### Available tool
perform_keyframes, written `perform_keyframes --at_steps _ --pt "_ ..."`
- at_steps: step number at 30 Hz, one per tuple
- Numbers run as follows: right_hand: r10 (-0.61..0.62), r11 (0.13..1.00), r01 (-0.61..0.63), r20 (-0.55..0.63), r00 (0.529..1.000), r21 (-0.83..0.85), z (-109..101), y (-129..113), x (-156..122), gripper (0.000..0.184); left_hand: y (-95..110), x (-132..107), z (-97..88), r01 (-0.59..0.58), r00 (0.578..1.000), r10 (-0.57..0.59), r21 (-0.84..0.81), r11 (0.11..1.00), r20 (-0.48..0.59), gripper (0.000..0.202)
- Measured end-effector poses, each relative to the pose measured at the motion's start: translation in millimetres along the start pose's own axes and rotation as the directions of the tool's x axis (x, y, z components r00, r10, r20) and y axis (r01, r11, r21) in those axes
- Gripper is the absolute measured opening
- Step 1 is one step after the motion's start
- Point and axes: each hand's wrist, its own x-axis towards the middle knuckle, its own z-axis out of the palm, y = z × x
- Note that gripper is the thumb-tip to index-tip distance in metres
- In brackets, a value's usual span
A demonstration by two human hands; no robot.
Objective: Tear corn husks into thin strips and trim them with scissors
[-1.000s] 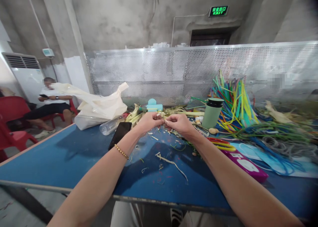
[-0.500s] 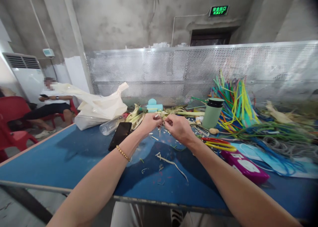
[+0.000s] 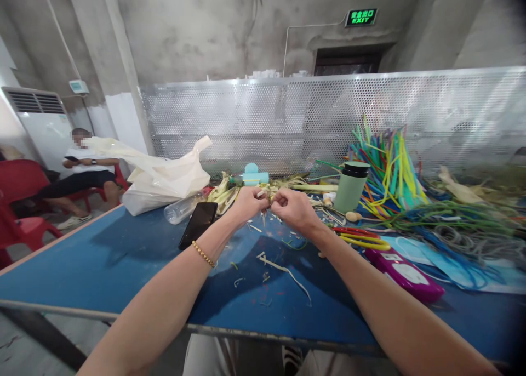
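My left hand (image 3: pixel 246 201) and my right hand (image 3: pixel 291 208) meet above the middle of the blue table (image 3: pixel 98 261), fingers pinched together on a small piece of pale corn husk (image 3: pixel 269 199). Most of that piece is hidden by the fingers. My left wrist wears a bead bracelet (image 3: pixel 203 252). Husk shreds (image 3: pixel 283 269) lie scattered on the table below the hands. More husks (image 3: pixel 224 192) are piled just behind the hands.
A black phone (image 3: pixel 198 224), a clear plastic bottle (image 3: pixel 181 208) and a cream plastic bag (image 3: pixel 164 176) lie at left. A green flask (image 3: pixel 350 186), coloured plastic strips (image 3: pixel 386 170), a purple packet (image 3: pixel 405 272) and cords fill the right. A seated person (image 3: pixel 82 173) is far left.
My hands have drawn closer together and lifted slightly; the right hand moved left toward the left hand. Nothing else on the table moved.
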Motion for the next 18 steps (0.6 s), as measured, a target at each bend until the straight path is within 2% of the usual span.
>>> perform_keyframes --at_steps 2,6,10,12,15,18 --pt "0.082 0.986 -0.084 0.021 0.996 0.141 1 1 1 0.005 2 0 0.3 0.005 1.0 -0.005 -0.006 1.0 -0.021 0.011" --pt "0.197 0.9 -0.226 0.116 0.974 0.373 1 0 2 0.004 3 1 -1.1 -0.018 1.0 0.019 0.048 0.999 -0.023 0.012" --pt "0.211 0.883 -0.262 0.169 0.963 0.388 -4 -4 1 0.015 2 2 -4.1 -0.044 0.999 0.05 0.211 0.977 -0.023 0.012" --pt "0.213 0.892 -0.268 0.184 0.96 0.363 -6 -5 1 0.018 2 2 -5.3 -0.018 1.0 0.02 0.155 0.988 -0.009 0.012" --pt "0.207 0.901 -0.258 0.178 0.962 0.349 -8 -3 2 0.02 2 2 -6.5 0.065 0.997 -0.062 -0.058 0.996 0.052 0.014" --pt "0.197 0.882 -0.252 0.174 0.965 0.399 -9 2 5 0.021 0 2 -7.5 0.129 0.987 -0.102 -0.223 0.966 0.127 0.012"
